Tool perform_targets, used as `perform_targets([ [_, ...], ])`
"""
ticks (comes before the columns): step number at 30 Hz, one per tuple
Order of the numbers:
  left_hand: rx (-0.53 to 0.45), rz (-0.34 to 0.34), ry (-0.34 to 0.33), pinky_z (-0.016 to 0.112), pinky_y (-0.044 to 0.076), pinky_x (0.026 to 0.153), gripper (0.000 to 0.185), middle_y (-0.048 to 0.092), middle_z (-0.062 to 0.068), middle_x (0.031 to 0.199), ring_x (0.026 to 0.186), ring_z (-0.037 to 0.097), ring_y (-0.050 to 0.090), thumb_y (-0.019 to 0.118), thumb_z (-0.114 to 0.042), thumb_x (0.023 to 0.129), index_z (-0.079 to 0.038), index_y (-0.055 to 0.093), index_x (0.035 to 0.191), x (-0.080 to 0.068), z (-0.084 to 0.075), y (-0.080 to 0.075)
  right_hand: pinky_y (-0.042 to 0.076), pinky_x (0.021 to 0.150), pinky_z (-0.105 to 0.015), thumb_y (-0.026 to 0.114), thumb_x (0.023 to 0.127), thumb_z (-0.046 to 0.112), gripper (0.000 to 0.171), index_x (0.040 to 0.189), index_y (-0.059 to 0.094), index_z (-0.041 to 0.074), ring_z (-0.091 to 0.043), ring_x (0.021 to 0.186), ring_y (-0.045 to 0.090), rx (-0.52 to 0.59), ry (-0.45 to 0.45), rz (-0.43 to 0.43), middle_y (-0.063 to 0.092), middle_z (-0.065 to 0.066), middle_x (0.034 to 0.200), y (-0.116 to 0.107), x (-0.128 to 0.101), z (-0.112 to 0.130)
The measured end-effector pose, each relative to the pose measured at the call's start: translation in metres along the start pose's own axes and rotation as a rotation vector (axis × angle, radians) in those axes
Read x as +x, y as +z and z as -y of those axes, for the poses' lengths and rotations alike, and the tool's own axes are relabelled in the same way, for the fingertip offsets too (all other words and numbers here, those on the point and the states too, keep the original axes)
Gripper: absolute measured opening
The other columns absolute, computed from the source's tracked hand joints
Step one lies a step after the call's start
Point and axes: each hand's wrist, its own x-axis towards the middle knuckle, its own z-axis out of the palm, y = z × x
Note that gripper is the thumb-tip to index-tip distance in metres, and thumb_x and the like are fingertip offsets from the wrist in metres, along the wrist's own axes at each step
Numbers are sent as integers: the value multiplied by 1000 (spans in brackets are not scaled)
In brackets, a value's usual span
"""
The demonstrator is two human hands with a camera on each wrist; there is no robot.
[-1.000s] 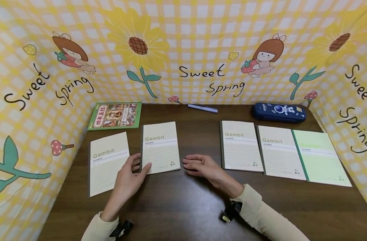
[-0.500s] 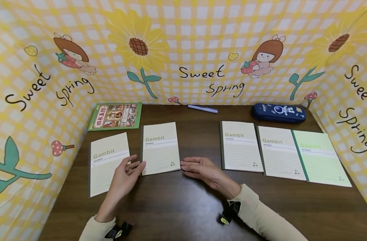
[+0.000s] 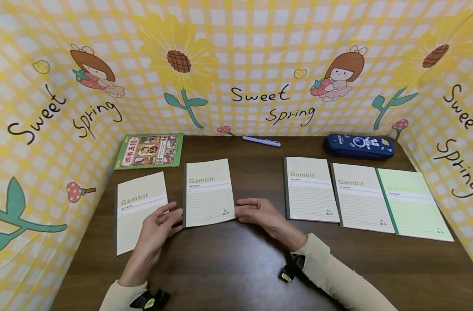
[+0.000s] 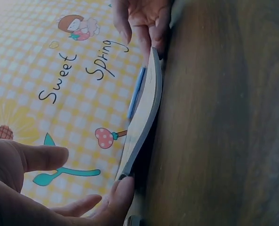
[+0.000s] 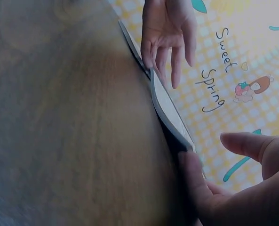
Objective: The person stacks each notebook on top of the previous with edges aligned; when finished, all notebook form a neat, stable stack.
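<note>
Both hands flank the middle notebook (image 3: 208, 193) on worktop (image 3: 236, 268): left hand (image 3: 156, 228) at its 8 o'clock corner, right hand (image 3: 260, 214) at 4 o'clock, each grip relaxed, fingertips touching edges.

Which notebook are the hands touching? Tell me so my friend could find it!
Start at the dark wooden desk and find the two cream notebooks on its left half. It is the Gambit notebook nearer the middle, the only one with the left hand and right hand touching its bottom corners.
</note>
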Motion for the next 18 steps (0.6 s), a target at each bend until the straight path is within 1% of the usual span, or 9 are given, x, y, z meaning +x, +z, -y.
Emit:
perform_targets([
  [2,-58,31,-1,25,61,93,55,49,27,155,107,-3,68,56,-14,108,-3,38,159,0,0,1,62,88,-27,68,97,2,46,138,55,-15,-11,92,73,-3,-8,-1,74,-20,118,-2,1,1],
  [4,-103,66,-3,24,60,93,56,46,27,157,108,-4,67,55,-9,108,-2,36,160,1,1,1,62,84,-25,68,97,0,44,135,57,-17,-11,88,73,-13,-20,-1,76,-13,110,-4,2,2],
  [6,-130,94,-4,23,60,94,57,43,28,159,108,-5,66,54,-5,107,0,34,161,2,1,2,62,81,-24,68,96,-1,42,134,58,-17,-10,86,73,-9,-18,-6,76,-6,104,-6,3,3],
  [7,-138,104,-5,23,60,94,58,42,28,160,108,-6,66,54,-3,107,0,33,161,2,1,2,62,80,-24,68,96,-2,42,134,58,-17,-10,85,73,-13,-23,-2,77,-5,102,-7,3,3],
  [9,-145,118,-8,21,59,93,60,39,28,161,108,-6,65,53,0,106,1,31,162,3,2,3,62,80,-23,67,96,-3,42,134,57,-19,-9,84,73,-16,-28,9,77,-4,99,-8,3,3],
  [12,-144,122,-13,19,59,91,62,39,27,159,105,-5,64,57,2,104,2,32,161,3,2,5,62,78,-22,66,96,-4,44,135,56,-20,-8,83,72,-6,-24,22,76,-1,94,-10,2,2],
  [18,-143,129,6,17,59,86,64,48,18,145,103,0,64,63,6,98,3,39,157,4,4,9,61,77,-21,66,96,-4,44,136,55,-19,-7,84,70,-23,-16,34,73,2,91,-14,0,1],
])
